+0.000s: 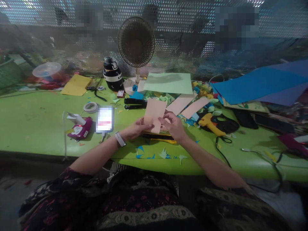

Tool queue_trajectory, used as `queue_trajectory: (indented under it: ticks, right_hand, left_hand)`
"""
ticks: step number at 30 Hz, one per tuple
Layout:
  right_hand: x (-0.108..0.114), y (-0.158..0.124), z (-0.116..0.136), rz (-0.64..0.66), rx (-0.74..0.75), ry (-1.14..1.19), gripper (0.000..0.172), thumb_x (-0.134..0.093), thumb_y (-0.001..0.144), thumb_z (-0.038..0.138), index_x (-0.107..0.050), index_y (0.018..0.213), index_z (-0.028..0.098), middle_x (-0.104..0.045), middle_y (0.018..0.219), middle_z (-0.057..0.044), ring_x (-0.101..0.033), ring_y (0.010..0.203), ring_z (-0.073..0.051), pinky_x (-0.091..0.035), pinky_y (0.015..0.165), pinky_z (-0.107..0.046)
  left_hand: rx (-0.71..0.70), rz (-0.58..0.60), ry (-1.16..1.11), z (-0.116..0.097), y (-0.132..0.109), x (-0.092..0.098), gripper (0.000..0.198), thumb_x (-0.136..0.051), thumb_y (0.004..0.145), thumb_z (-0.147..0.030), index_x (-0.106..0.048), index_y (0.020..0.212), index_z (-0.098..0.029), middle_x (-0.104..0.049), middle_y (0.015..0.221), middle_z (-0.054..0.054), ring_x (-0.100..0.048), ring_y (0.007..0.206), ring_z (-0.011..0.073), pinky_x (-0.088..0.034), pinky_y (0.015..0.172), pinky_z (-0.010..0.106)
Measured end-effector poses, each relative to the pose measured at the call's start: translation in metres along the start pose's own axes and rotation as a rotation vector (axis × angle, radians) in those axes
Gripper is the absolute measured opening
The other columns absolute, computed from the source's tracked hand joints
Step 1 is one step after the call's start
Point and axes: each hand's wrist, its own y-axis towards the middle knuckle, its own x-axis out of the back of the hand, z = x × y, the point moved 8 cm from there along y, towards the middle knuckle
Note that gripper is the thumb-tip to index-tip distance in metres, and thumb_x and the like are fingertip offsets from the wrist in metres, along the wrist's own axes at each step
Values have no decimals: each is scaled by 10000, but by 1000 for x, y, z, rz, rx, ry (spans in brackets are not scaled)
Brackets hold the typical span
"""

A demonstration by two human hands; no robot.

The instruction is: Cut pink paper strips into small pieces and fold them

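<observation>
A peach sheet of paper (155, 110) is held up over the table in front of me. My left hand (138, 129) grips its lower left corner, thumb on the near face. My right hand (173, 125) has its fingers bent at the sheet's lower right edge. Under the hands lie a dark, long tool (154, 137) and a yellow one (166, 140), both partly hidden. Behind the sheet is a black stapler-like tool (134, 103). Two more peach paper strips (196, 107) rest to the right, beside a yellow glue gun (211, 124).
A fan (136, 41) and a black bottle (113, 75) stand at the back. To the left are a lit phone (104, 119), a tape roll (90, 107) and a purple power strip (80, 128). Blue sheets (262, 83) lie at right. Paper scraps (165, 154) litter the front edge.
</observation>
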Motion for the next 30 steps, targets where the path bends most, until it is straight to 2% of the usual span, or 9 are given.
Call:
queue_trajectory:
  ticks: [4,9,16,24,30]
  right_hand:
    - [7,0,5,-64,30,14,353,-748,742,515,-572,726,210,-643,1110,-88,-609,1025,-234,-519,859,-386]
    - [9,1,6,-73,-5,60,317,-765,717,456,-565,721,211,-648,920,-46,-610,880,-198,-505,802,-354]
    - [11,3,3,-82,0,85,320,-782,697,451,-570,716,212,-638,865,-24,-600,812,-178,-494,755,-336]
    - [12,4,2,-81,17,109,336,-802,688,449,-566,709,211,-624,859,-17,-589,788,-166,-490,748,-334]
    - [10,4,2,-80,24,122,366,-787,692,495,-554,711,214,-648,913,-38,-603,823,-175,-506,759,-341]
  left_hand:
    - [7,-58,91,-2,-1,4,428,-837,736,-295,-694,1114,-153,-746,1062,93,-699,849,162,-581,781,307]
    - [68,-112,222,0,-3,10,395,-833,728,-388,-730,1004,-124,-749,961,90,-675,763,148,-579,626,271]
    - [127,-72,233,5,-5,9,385,-877,679,-335,-733,966,-122,-772,947,101,-728,798,162,-584,640,244]
    - [160,-47,247,9,-3,13,326,-861,704,-236,-720,973,-118,-776,957,107,-742,804,155,-605,713,267]
    - [175,-19,247,10,-3,10,347,-879,671,-215,-725,965,-113,-777,904,91,-740,781,143,-594,680,231]
